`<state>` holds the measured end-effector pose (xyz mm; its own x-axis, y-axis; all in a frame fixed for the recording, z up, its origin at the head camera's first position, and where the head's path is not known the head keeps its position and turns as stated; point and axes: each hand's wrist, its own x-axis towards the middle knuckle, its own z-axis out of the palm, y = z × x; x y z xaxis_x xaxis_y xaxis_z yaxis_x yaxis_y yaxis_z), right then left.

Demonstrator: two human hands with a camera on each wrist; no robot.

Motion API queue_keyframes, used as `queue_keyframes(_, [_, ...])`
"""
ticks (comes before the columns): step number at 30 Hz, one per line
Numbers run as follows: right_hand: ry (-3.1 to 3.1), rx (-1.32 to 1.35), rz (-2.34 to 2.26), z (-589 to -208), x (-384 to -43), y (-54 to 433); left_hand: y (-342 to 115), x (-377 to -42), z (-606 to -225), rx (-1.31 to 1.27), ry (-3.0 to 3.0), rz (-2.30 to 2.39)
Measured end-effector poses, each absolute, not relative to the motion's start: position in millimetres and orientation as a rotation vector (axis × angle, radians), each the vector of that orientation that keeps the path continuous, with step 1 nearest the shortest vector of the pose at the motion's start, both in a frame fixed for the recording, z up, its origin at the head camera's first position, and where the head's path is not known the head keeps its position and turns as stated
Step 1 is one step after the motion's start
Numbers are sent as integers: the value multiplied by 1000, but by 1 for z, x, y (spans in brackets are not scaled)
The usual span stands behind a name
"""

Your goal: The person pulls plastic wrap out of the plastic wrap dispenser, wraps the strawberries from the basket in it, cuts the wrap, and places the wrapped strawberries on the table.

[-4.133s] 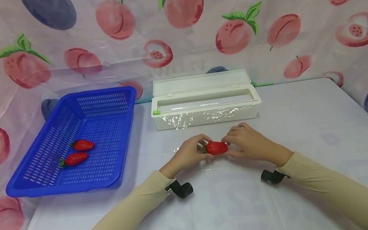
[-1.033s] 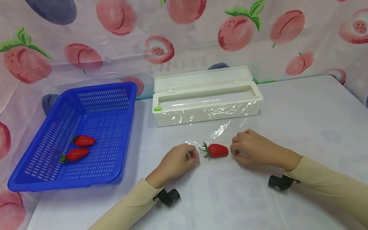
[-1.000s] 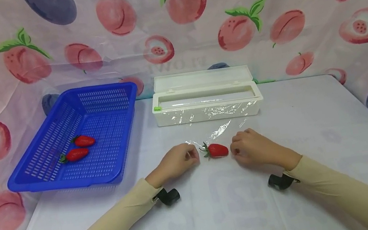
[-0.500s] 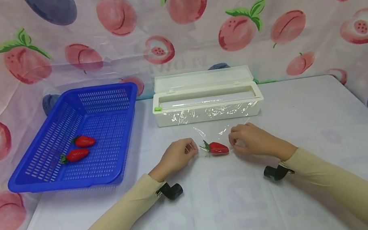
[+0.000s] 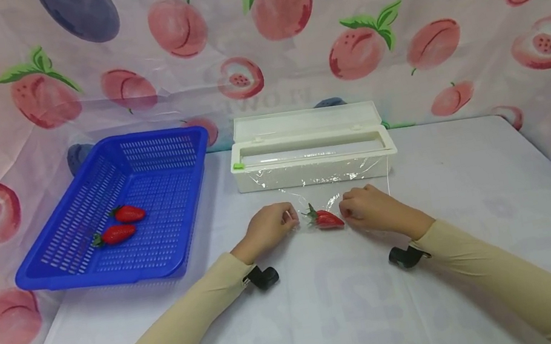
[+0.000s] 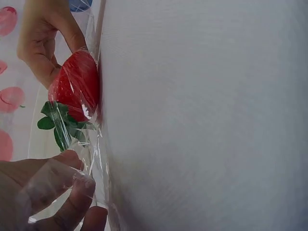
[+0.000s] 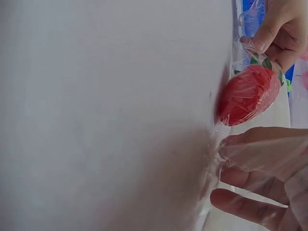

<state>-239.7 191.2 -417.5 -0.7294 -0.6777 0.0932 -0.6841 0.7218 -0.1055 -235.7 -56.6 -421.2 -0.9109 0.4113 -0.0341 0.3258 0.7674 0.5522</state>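
A red strawberry [image 5: 328,220] with green leaves lies on its side at mid-table, between the two hands. Clear cling film [image 6: 97,149] covers it, wrinkled and shiny in both wrist views. By the leafy end, my left hand [image 5: 269,223] pinches the film between thumb and fingers. My right hand [image 5: 375,208] pinches film close to the strawberry's tip; some film lies over its fingers in the right wrist view. Behind stands a white cling film box [image 5: 317,174], lid up, with the roll inside and film hanging over its front.
A blue plastic basket [image 5: 106,280] stands at the left with two more strawberries in it, one strawberry [image 5: 130,213] behind the other strawberry [image 5: 118,234]. White cloth [image 5: 303,327] covers the table. A fruit-print curtain [image 5: 115,16] hangs behind.
Both hands earlier held the strawberry, then let it go and moved to its sides. Film now lies over the strawberry, which has turned a little, its tip toward the person.
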Motion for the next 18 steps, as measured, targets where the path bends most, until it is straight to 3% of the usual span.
queue_keyframes(18, [-2888,1188,339,-410,-231,170,-60,-225,-409,713,2812,776])
